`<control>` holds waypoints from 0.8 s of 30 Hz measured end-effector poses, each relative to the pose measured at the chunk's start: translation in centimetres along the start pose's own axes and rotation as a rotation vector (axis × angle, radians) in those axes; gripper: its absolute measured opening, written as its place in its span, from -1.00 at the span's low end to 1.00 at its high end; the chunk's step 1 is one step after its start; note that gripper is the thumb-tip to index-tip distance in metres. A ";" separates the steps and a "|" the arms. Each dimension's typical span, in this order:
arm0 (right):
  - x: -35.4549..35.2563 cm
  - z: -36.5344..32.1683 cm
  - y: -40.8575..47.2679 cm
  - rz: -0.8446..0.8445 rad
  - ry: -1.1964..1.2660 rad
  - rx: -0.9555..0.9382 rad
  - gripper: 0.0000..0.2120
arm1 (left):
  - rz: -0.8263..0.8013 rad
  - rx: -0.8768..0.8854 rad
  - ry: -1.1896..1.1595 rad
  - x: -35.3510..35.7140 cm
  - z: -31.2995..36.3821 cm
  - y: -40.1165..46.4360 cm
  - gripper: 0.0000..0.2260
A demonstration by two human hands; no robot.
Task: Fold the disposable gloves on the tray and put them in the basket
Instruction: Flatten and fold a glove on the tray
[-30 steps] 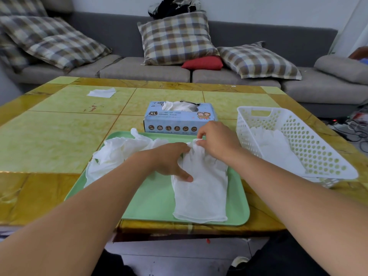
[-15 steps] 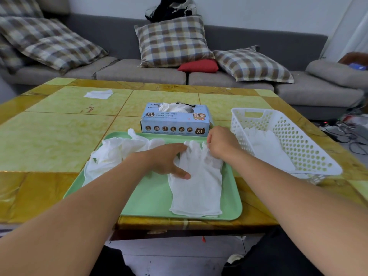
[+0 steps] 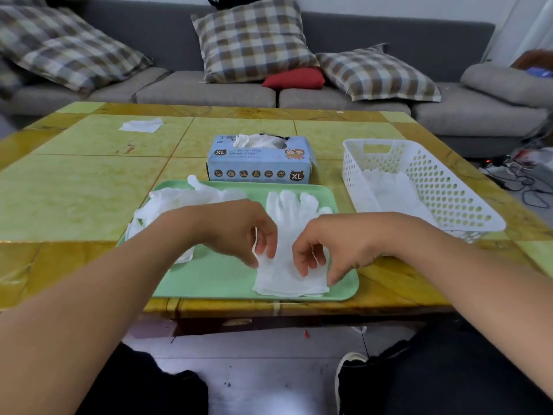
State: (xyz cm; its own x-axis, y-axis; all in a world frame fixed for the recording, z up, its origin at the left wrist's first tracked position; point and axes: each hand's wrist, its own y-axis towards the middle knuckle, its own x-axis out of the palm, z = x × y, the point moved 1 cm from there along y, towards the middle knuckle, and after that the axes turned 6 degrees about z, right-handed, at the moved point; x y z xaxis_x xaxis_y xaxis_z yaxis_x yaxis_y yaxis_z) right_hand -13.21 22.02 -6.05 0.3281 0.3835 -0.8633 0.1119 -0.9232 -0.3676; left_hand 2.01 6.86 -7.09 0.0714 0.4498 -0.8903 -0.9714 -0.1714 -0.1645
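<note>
While the flat glove (image 3: 287,235) lies on the green tray (image 3: 209,280) at its 4 o'clock corner, we note our left hand (image 3: 236,232) and right hand (image 3: 332,247) pinching its side edges (fingers curled). White, fingertips toward 12 o'clock; basket (image 3: 466,199) at 2 o'clock.

Thin, translucent white plastic film, faintly crinkled: glove (image 3: 287,235). Smooth matt green plastic: tray (image 3: 209,280). Perforated glossy white plastic: basket (image 3: 449,190). Printed cardboard: glove box (image 3: 260,163). Polished, glossy yellow stone-look tiles: counter (image 3: 74,193). Woven checked cloth: cushions (image 3: 254,40).
</note>
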 end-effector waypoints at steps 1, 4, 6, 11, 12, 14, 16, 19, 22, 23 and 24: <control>0.7 0.4 -0.3 -0.001 0.013 -0.004 -0.63 | -0.033 -0.009 -0.025 0.3 -0.1 -0.5 -0.76; 1.7 1.6 -0.9 0.066 0.104 -0.011 -0.61 | -0.055 -0.046 -0.093 1.0 -0.7 -1.9 -0.74; 2.2 2.0 -1.0 0.119 0.135 -0.027 -0.67 | -0.035 -0.063 -0.119 1.4 -0.9 -2.3 -0.73; 3.8 1.9 -0.3 0.258 0.172 -0.092 -0.83 | 0.007 -0.086 -0.106 2.1 -0.7 -2.1 -0.77; 3.8 1.7 -0.3 0.267 0.179 -0.108 -0.86 | 0.004 -0.085 -0.090 2.1 -0.6 -2.1 -0.76; 3.1 1.5 -0.4 0.284 0.279 -0.100 -0.94 | -0.017 -0.094 -0.049 1.8 -0.3 -2.2 -0.64; 1.9 1.6 -0.7 0.342 0.499 -0.072 -0.92 | -0.030 -0.147 -0.031 1.1 -0.3 -2.5 -0.39; 0.2 1.8 -0.9 0.447 0.942 -0.054 -0.94 | 0.081 -0.147 -0.199 0.1 -0.1 -2.8 -0.10; -1.0 1.6 -0.8 0.492 1.282 -0.056 -0.73 | 0.310 -0.018 -0.611 -0.6 1.4 -2.1 -0.43; -1.4 1.7 -0.7 0.508 1.364 -0.059 -0.68 | 0.380 0.012 -0.783 -0.8 2.3 -1.9 -0.61; -2.0 1.5 -0.8 0.518 1.428 -0.065 -0.64 | 0.447 0.026 -0.939 -1.3 3.2 -1.8 -0.75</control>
State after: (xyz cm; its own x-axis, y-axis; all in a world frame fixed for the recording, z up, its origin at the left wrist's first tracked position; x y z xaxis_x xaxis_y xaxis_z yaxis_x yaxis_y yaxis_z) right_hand -15.32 22.02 -4.58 0.9438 -0.2818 0.1727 -0.2698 -0.9587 -0.0898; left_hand 2.92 9.42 -4.29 -0.4911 0.8529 -0.1771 -0.8710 -0.4769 0.1184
